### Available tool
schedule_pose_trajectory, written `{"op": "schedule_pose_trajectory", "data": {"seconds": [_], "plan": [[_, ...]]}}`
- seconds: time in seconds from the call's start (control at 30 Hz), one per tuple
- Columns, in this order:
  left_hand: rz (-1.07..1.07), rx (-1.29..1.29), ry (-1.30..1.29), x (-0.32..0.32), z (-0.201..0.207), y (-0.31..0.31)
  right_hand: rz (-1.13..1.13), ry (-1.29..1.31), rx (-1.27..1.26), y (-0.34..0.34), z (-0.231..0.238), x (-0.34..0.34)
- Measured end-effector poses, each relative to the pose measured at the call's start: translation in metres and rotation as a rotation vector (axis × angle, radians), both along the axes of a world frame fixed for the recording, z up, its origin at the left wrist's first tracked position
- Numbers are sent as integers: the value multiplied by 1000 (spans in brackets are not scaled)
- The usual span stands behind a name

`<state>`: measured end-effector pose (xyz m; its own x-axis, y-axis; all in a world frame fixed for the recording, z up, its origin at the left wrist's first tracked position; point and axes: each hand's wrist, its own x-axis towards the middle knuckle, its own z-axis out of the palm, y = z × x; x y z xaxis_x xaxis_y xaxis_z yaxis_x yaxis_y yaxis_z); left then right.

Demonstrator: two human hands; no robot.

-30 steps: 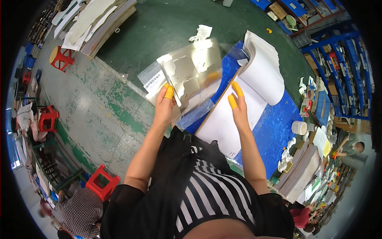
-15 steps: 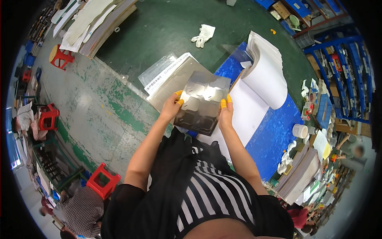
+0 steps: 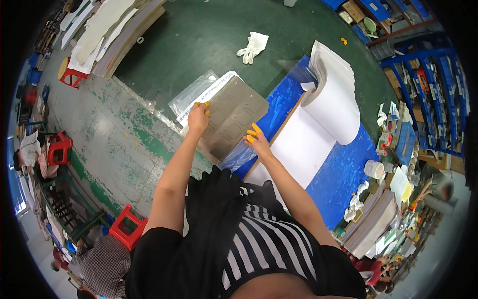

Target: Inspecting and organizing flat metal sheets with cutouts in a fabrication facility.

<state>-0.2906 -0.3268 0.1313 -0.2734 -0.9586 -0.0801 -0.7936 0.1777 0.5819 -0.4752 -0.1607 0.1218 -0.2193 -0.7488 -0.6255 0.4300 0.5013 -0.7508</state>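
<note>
A grey-brown metal sheet [image 3: 234,117] with pressed rounded outlines lies at a slant over the dark green table. My left hand [image 3: 198,118], yellow finger cots on its fingertips, pinches its left edge. Off the sheet's lower right side is my right hand [image 3: 260,144], empty, its yellow-capped fingers apart. A white printed paper strip [image 3: 219,85] and a clear plastic sleeve [image 3: 191,92] stick out from beneath the sheet's upper left side. More clear plastic film [image 3: 238,158] shows below its lower corner. Whether other sheets lie underneath is hidden.
A blue board [image 3: 338,172] to the right bears white paper sheets [image 3: 298,144], their far end curled over [image 3: 336,94]. A white glove [image 3: 253,47] lies farther back. Paper stacks stand far left [image 3: 117,45] and at right [image 3: 373,219]. A red stool [image 3: 127,226] stands lower left.
The metal sheet has gone from being held up in both hands to lying down, farther left. My right hand has let go; my left hand has moved left and away from me.
</note>
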Motion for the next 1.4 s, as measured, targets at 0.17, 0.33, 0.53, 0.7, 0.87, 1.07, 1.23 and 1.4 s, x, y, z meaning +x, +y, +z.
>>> {"op": "schedule_pose_trajectory", "data": {"seconds": [0.17, 0.33, 0.53, 0.7, 0.87, 1.07, 1.23, 1.4], "plan": [[-21, -135, -95, -2, -12, 0, 111, 166, -167, 26, 4, -16], [-15, -177, -97, -4, -12, 4, -16, 584, -158, 98, 28, -66], [-32, -265, -107, -8, -7, 12, -4, 1358, 277, 212, 40, -106], [-103, -300, -51, -13, 4, 30, -39, 1498, 292, 223, 19, -115], [-217, -242, 75, -26, 2, 64, -109, 1122, 342, 217, 25, -173], [-449, -108, 244, -69, 25, 121, -575, 307, -143, 167, 136, -238], [-575, -17, 313, -130, 25, 167, -506, -311, -486, 112, 124, -298], [-522, -17, 154, -149, 15, 185, -1023, -268, -768, 72, 98, -312]]}}
